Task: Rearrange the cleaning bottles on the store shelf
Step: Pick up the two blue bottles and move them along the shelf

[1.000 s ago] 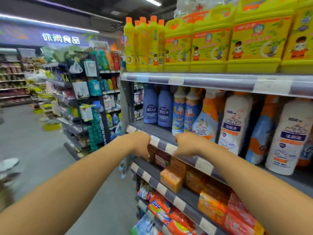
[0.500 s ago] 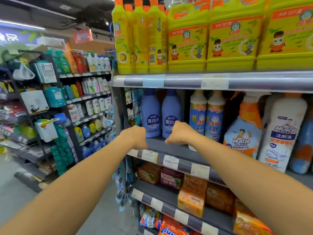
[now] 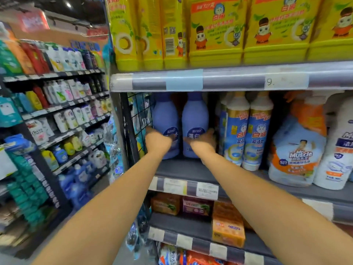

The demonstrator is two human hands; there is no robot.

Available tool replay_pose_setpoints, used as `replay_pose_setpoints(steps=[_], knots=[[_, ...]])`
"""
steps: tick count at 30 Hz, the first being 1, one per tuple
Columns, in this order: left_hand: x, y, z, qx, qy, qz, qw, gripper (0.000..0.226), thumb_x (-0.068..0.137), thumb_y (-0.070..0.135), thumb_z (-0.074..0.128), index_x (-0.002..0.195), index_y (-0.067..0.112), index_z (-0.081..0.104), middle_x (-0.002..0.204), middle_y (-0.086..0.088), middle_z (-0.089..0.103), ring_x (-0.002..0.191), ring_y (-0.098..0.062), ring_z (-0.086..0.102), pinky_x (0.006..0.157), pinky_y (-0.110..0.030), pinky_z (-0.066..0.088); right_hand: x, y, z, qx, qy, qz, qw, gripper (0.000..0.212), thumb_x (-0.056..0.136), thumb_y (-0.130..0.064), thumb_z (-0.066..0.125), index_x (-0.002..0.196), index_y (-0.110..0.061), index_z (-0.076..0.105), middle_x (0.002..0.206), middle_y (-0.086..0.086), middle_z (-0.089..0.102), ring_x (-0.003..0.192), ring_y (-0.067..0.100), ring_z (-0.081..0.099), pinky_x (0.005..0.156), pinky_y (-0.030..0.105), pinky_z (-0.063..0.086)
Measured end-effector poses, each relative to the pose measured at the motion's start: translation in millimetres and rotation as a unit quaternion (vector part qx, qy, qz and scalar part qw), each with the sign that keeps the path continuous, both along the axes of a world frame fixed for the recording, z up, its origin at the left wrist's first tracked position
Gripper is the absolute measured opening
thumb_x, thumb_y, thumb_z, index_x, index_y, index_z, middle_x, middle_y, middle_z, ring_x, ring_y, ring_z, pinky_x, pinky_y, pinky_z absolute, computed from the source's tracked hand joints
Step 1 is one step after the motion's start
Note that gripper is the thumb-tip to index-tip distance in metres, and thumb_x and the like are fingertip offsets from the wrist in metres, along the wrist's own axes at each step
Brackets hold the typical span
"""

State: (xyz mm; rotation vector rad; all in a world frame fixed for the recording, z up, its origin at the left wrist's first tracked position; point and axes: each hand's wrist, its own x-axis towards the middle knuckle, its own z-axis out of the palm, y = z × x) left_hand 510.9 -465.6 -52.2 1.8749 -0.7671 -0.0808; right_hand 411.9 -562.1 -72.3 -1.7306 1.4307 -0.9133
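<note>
Two purple-blue bleach bottles stand upright side by side at the left end of the middle shelf [image 3: 181, 169]. My left hand [image 3: 157, 141] wraps the lower body of the left purple bottle [image 3: 165, 115]. The right purple bottle [image 3: 194, 115] is held the same way by my right hand [image 3: 203, 140], thumb on its left side and fingers round its right. Both hands are blurred. To the right stand two blue-and-white bottles [image 3: 248, 131], an orange-and-blue spray bottle [image 3: 298, 150] and a white bottle [image 3: 338, 159].
A black wire grid panel [image 3: 137, 115] closes the shelf's left end, close to my left hand. The upper shelf edge [image 3: 229, 80] hangs just above the bottle tops and carries yellow jugs [image 3: 215, 31]. Soap boxes [image 3: 227, 226] fill the shelf below. Another stocked rack [image 3: 63, 104] stands across the aisle.
Both hands have risen from the shelf's front edge and reached in to the two purple bottles. The camera has come closer to the shelf and tilted up.
</note>
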Motion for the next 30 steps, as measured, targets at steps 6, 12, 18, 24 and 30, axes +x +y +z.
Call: replay_pose_setpoints(steps=[6, 12, 18, 24, 30], knots=[[22, -13, -10, -0.044, 0.133, -0.077, 0.987, 0.034, 0.077, 0.015, 0.077, 0.107, 0.011, 0.059, 0.123, -0.014, 0.066, 0.098, -0.026, 0.062, 0.077, -0.032, 0.046, -5, -14, -15, 0.007, -0.108, 0.035, 0.994, 0.087, 0.059, -0.032, 0.090, 0.130, -0.009, 0.044, 0.136, 0.012, 0.053, 0.119, 0.028, 0.055, 0.096, 0.036, 0.047], [23, -11, -19, -0.035, 0.141, -0.104, 0.984, 0.036, 0.058, 0.035, 0.072, 0.088, 0.018, 0.059, 0.106, -0.013, 0.070, 0.103, -0.033, 0.065, 0.088, -0.042, 0.052, -6, -10, -13, -0.003, -0.104, 0.054, 0.993, 0.080, 0.067, -0.031, 0.085, 0.132, -0.012, 0.044, 0.137, 0.008, 0.051, 0.122, 0.026, 0.051, 0.101, 0.036, 0.044], [20, 10, -11, -0.070, 0.162, -0.122, 0.977, 0.034, 0.047, 0.022, 0.087, 0.073, 0.022, 0.066, 0.072, 0.011, 0.069, 0.074, -0.015, 0.070, 0.065, -0.030, 0.058, -16, 9, 0, -0.004, -0.096, 0.068, 0.993, 0.083, 0.051, -0.034, 0.089, 0.120, -0.015, 0.048, 0.117, 0.002, 0.061, 0.105, 0.020, 0.060, 0.088, 0.032, 0.052], [13, 46, 1, -0.058, 0.203, -0.156, 0.965, 0.040, 0.048, 0.024, 0.091, 0.083, 0.014, 0.073, 0.072, -0.002, 0.077, 0.068, -0.020, 0.075, 0.061, -0.034, 0.061, -55, 41, 17, 0.003, -0.131, 0.129, 0.983, 0.076, 0.046, -0.035, 0.091, 0.110, -0.016, 0.055, 0.101, 0.000, 0.067, 0.089, 0.015, 0.067, 0.075, 0.032, 0.058], [-18, 85, -1, -0.030, 0.221, -0.180, 0.958, 0.031, 0.057, 0.017, 0.089, 0.084, 0.013, 0.074, 0.077, -0.006, 0.078, 0.065, -0.023, 0.075, 0.057, -0.033, 0.058, -112, 76, 19, 0.059, -0.157, 0.206, 0.964, 0.046, 0.057, -0.031, 0.088, 0.095, -0.015, 0.067, 0.084, 0.003, 0.074, 0.075, 0.019, 0.072, 0.060, 0.031, 0.058]])
